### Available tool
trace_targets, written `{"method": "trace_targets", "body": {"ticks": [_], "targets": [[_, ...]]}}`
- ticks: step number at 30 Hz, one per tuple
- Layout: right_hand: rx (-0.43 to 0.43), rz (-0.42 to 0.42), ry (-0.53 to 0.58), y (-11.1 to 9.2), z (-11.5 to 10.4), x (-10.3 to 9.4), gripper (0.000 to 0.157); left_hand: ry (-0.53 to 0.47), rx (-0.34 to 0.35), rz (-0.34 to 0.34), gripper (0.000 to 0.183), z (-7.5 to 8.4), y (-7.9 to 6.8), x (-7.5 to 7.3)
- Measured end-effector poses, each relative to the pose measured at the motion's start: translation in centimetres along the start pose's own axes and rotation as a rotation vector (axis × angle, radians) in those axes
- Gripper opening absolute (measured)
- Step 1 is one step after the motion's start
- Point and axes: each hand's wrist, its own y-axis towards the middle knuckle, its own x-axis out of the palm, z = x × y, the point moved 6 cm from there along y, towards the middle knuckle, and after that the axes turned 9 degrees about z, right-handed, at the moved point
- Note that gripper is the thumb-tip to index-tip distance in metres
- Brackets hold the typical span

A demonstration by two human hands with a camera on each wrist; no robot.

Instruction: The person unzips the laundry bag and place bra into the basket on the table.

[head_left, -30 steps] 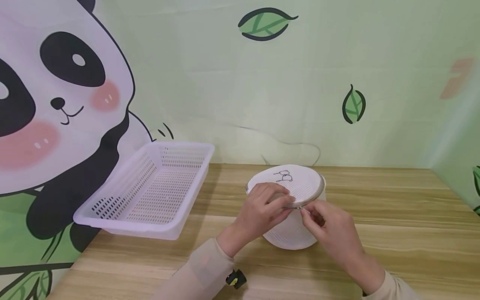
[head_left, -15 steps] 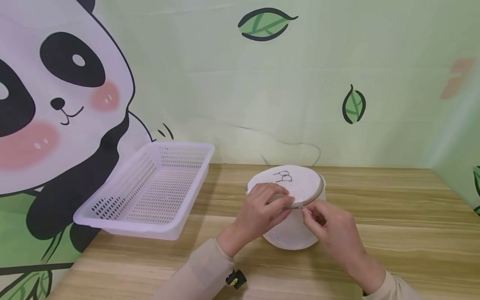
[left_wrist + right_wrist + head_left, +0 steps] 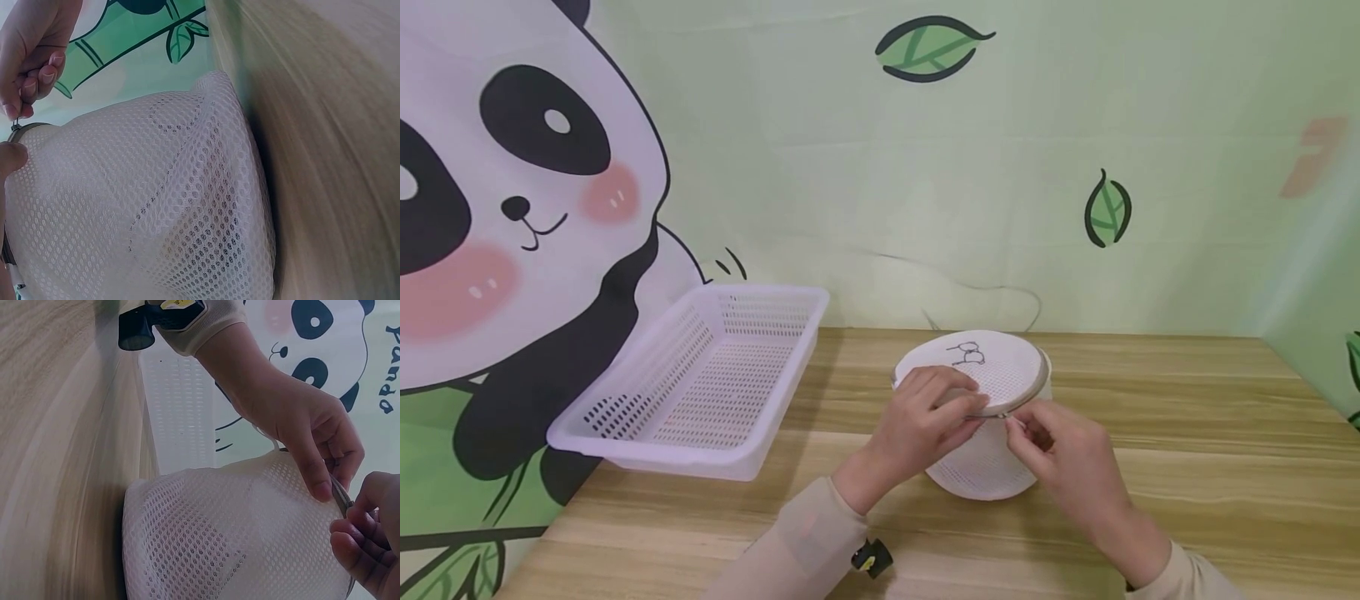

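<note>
A white mesh laundry bag (image 3: 981, 467), shaped like a drum, stands upright on the wooden table. Its round top (image 3: 1007, 371) bears a small dark line drawing, and a grey zipper (image 3: 1040, 387) runs round the rim. My left hand (image 3: 925, 412) grips the near left of the rim, thumb below and fingers over the top. Just right of it, my right hand (image 3: 1067, 454) pinches the small zipper pull (image 3: 16, 122) at the front of the rim. In the right wrist view, both hands meet close together along the zipper (image 3: 339, 495). Through the mesh the inside shows only faintly.
A white perforated plastic basket (image 3: 752, 454) sits on the table to the left. A black wrist camera (image 3: 871, 558) hangs at my left sleeve. Behind the table (image 3: 1210, 467) rises a green backdrop (image 3: 820, 167) with a panda and leaves.
My right hand has shifted very slightly to the right along the rim with the zipper pull. The left hand and the bag have stayed in place.
</note>
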Motion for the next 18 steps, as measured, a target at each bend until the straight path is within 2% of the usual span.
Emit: {"method": "trace_targets", "body": {"ticks": [18], "targets": [[-0.038, 0.034, -0.014, 0.04, 0.16, -0.12, 0.021, 0.017, 0.038, 0.026, 0.015, 0.22, 0.09, 0.03]]}}
